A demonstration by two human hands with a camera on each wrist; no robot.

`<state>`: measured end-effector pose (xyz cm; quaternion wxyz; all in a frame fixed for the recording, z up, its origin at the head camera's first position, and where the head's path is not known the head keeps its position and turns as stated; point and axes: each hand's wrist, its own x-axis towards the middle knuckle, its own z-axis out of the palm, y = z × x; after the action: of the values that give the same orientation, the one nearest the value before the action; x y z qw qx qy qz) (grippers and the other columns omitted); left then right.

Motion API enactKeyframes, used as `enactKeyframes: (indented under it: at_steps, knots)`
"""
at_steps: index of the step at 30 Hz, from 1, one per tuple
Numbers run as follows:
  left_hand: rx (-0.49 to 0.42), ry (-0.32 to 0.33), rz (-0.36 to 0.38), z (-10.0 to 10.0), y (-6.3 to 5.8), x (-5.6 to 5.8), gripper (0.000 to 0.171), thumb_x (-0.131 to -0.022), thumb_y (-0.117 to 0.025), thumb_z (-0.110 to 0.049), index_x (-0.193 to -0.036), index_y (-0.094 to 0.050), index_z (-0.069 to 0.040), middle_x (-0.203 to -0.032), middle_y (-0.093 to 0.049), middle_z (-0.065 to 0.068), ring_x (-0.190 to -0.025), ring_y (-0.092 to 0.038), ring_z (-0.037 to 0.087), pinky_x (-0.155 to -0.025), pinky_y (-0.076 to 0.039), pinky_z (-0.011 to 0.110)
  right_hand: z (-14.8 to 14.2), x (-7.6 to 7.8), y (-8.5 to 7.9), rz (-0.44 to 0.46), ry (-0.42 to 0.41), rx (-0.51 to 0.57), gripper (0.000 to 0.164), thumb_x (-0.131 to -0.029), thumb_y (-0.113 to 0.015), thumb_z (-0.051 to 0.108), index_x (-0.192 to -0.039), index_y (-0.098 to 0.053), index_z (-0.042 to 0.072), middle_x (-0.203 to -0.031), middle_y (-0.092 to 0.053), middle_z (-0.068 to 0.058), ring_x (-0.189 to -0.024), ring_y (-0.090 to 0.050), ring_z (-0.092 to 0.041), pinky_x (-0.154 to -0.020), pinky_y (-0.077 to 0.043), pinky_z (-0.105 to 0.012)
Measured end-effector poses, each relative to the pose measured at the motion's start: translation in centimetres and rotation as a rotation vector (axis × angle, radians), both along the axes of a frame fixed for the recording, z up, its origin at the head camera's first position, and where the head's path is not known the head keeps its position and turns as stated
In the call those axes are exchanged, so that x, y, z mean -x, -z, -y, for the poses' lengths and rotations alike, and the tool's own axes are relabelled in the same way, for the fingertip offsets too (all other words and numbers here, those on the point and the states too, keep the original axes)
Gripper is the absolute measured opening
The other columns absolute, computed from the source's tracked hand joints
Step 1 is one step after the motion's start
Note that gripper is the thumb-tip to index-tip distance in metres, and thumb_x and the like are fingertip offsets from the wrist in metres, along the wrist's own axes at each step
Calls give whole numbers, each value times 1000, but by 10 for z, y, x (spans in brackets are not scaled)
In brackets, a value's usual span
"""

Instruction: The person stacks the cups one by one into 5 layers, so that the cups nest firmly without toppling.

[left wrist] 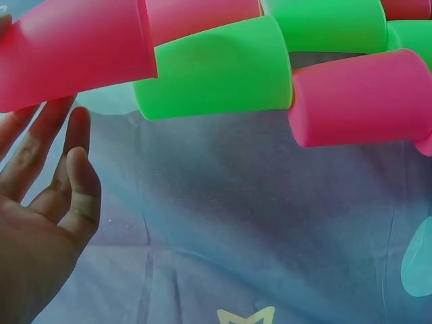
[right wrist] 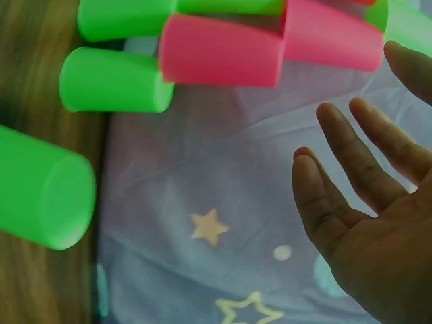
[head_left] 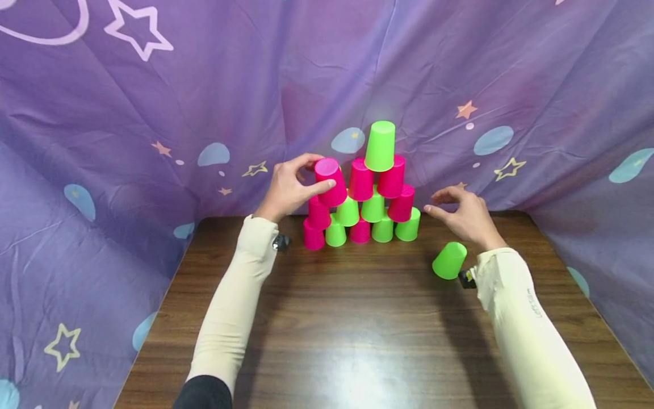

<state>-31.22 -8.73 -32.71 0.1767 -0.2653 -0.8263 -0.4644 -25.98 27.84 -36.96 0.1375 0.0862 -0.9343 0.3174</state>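
Observation:
My left hand (head_left: pixel 288 184) pinches an upside-down pink cup (head_left: pixel 331 184) between thumb and fingers at the stack's upper left. In the left wrist view, that pink cup (left wrist: pixel 74 50) overlaps the base of a green cup (left wrist: pixel 216 71), which it mostly hides from the head view. Pink and green cups stand mouth down in stacked rows, a green cup (head_left: pixel 381 146) being highest at the right. My right hand (head_left: pixel 462 216) hovers right of the stack, fingers apart and holding nothing. Below it, a single green cup (head_left: pixel 449 261) stands mouth down on the table.
The stack rests near the back of a brown wooden table (head_left: pixel 327 318). Close behind hangs a purple curtain (head_left: pixel 230 102) printed with stars and blobs. At the stack's lower right corner sits a green bottom-row cup (head_left: pixel 408 225).

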Motion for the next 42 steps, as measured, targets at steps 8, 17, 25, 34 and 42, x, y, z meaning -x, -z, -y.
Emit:
enactKeyframes:
  at_steps: [8, 17, 25, 34, 42]
  knots:
    - [-57, -49, -10, -7, -9, 8, 43, -76, -87, -30, -113, -73, -13, -97, -77, 7, -85, -71, 24, -72, -57, 32, -18, -10, 25, 51, 36, -4, 35, -91, -73, 34, -112, -69, 6, -111, -74, -18, -106, -67, -36, -87, -45, -39]
    - [-99, -34, 9, -14, -22, 10, 43, -76, -86, -28, -114, -73, -12, -101, -77, 10, -89, -72, 24, -80, -61, 42, -28, -19, 40, 24, 64, -23, 32, -89, -75, 31, -109, -71, 6, -109, -75, -19, -97, -69, -37, -79, -44, -31]
    - [-68, -60, -23, -19, -38, 21, 43, -78, -85, -31, -116, -73, -15, -101, -78, 7, -92, -72, 19, -85, -56, 42, -38, -25, 50, 73, 97, -38, 36, -91, -73, 36, -110, -69, 6, -111, -74, -20, -108, -65, -43, -88, -46, -48]
    - [-63, -76, 49, -23, -44, 33, 46, -78, -85, -31, -118, -72, -13, -105, -77, 9, -95, -70, 20, -91, -54, 39, -46, -32, 65, 97, 116, -38, 38, -91, -73, 37, -112, -69, 5, -114, -73, -22, -107, -64, -45, -87, -46, -50]
    - [-43, -116, 93, -31, -44, 42, 51, -78, -85, -32, -120, -65, -9, -107, -77, 10, -99, -72, 20, -90, -55, 32, -51, -41, 83, 135, 92, -36, 48, -90, -74, 35, -123, -61, 2, -124, -67, -25, -109, -66, -48, -88, -51, -53]
